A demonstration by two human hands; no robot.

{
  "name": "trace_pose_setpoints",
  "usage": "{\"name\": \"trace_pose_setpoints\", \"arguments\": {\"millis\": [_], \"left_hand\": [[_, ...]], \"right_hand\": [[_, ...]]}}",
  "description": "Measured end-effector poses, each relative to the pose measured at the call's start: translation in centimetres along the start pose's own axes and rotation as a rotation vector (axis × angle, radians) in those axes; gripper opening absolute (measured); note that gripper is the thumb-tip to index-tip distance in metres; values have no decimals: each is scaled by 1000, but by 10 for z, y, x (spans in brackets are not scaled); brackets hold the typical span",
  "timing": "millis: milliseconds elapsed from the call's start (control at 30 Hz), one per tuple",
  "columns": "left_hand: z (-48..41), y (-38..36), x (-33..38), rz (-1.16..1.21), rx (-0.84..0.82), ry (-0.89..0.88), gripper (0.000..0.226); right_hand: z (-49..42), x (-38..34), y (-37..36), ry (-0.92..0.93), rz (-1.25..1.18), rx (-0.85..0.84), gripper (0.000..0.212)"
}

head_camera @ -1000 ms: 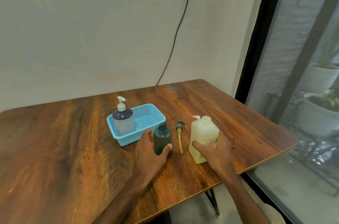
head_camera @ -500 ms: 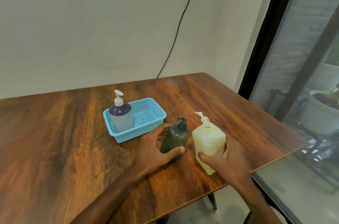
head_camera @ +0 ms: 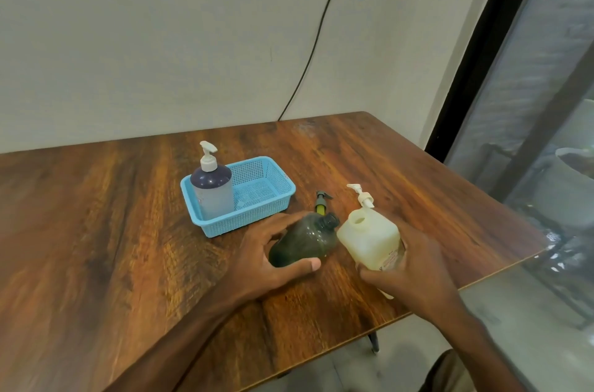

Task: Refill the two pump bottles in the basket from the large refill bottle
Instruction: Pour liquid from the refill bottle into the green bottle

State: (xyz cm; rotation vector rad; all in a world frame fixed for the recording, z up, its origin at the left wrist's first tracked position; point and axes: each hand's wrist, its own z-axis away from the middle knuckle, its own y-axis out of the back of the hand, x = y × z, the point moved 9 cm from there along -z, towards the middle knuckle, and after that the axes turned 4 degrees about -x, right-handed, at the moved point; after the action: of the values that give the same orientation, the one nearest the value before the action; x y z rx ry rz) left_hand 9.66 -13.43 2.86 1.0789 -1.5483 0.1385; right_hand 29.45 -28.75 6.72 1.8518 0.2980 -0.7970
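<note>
My left hand [head_camera: 270, 260] grips a dark green bottle [head_camera: 303, 244], tilted with its uncapped neck pointing right. My right hand [head_camera: 408, 269] holds the large cream refill bottle [head_camera: 369, 239], lifted and leaning left, its open mouth close to the green bottle's neck. The green bottle's pump [head_camera: 321, 202] lies on the table behind it. A white pump [head_camera: 361, 195] lies behind the refill bottle. A blue-grey pump bottle [head_camera: 212, 189] with a white pump stands in the left end of the light blue basket [head_camera: 276, 202].
The wooden table [head_camera: 96, 247] has its right edge near my right hand, with floor below. A black cable [head_camera: 308, 54] runs down the wall behind. A window with plant pots [head_camera: 572, 186] outside is on the right.
Both bottles stood upright on the table a second ago. I have lifted and tilted the green bottle and the refill bottle towards each other. The camera has moved closer and downward.
</note>
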Motion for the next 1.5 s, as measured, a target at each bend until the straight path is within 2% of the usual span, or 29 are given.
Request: {"name": "trace_pose_setpoints", "arguments": {"millis": [567,1167,1500], "left_hand": [[2,3,17,81,-53,-107,72],[3,3,22,67,-48,-113,64],[2,1,20,60,-43,-109,69]], "right_hand": [[-4,-6,4,17,78,-59,97],[-11,-11,9,63,175,-65,97],[-15,-16,14,111,249,-48,93]]}}
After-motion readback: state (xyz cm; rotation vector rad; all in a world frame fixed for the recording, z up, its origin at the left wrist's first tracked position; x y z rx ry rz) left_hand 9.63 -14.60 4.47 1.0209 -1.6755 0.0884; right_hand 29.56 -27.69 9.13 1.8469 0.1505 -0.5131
